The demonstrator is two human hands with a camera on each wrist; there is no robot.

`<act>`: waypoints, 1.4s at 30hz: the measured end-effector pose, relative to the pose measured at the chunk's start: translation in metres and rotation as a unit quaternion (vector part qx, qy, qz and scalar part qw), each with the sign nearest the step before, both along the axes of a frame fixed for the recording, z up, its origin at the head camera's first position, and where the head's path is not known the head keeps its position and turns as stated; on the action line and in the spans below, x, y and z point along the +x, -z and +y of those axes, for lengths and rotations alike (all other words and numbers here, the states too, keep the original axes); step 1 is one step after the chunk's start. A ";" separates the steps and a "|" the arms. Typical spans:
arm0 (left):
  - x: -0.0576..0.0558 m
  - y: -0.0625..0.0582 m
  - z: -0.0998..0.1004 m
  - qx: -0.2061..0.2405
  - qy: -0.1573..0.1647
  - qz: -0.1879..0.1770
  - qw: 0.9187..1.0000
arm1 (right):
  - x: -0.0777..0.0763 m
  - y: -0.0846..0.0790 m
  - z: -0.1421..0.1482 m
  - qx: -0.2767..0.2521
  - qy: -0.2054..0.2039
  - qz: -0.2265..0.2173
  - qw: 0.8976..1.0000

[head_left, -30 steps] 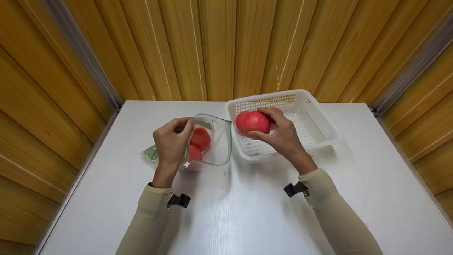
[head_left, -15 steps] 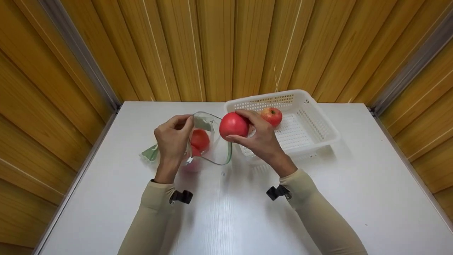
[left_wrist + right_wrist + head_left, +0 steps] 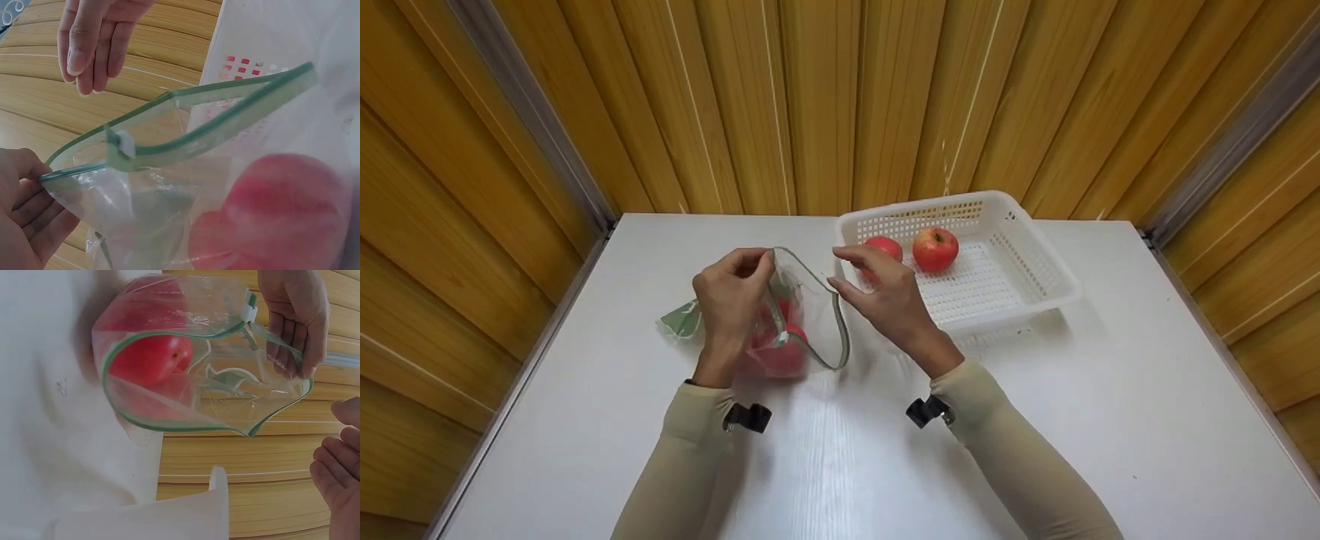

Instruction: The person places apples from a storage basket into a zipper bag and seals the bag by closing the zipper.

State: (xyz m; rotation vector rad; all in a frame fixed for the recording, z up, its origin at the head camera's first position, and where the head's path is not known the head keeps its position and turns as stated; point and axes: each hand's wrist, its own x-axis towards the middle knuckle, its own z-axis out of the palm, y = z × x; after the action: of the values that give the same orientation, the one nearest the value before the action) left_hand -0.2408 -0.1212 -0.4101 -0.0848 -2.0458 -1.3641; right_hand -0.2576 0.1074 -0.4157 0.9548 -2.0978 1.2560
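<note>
A clear zip bag (image 3: 841,337) with a green-edged mouth stands on the table, holding several red apples (image 3: 149,363). Its mouth gapes toward the right. At the far left corner of that mouth, my left hand (image 3: 729,300) pinches the edge between thumb and fingers. My right hand (image 3: 889,304) is just right of the bag's mouth, thumb and fingers apart, with nothing between them. In the left wrist view the right hand (image 3: 104,42) hovers clear of the bag's edge. A white slider (image 3: 249,312) sits on the green zip. The plastic blurs the apples inside.
Right of the bag stands a white perforated basket (image 3: 1016,309). One red-yellow apple (image 3: 935,250) lies in it, and another red apple (image 3: 885,244) is partly behind my right hand. A green printed part of the bag (image 3: 681,321) lies left of my left wrist. Wood-look panels (image 3: 817,105) border the white table.
My right hand carried an apple from the basket leftward to the bag's mouth and let it go inside. The bag's mouth shifted downward. My left hand kept its pinch.
</note>
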 end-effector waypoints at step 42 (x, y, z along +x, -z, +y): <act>0.001 -0.027 -0.016 0.047 -0.031 0.041 0.998 | -0.015 -0.001 -0.004 -0.046 0.059 -0.121 0.990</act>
State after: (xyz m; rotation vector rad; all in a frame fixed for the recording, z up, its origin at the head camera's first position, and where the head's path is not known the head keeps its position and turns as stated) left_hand -0.2400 -0.1369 -0.3827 -0.0348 -1.8990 -1.3929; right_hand -0.2721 0.1037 -0.4145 0.6556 -2.2201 1.4548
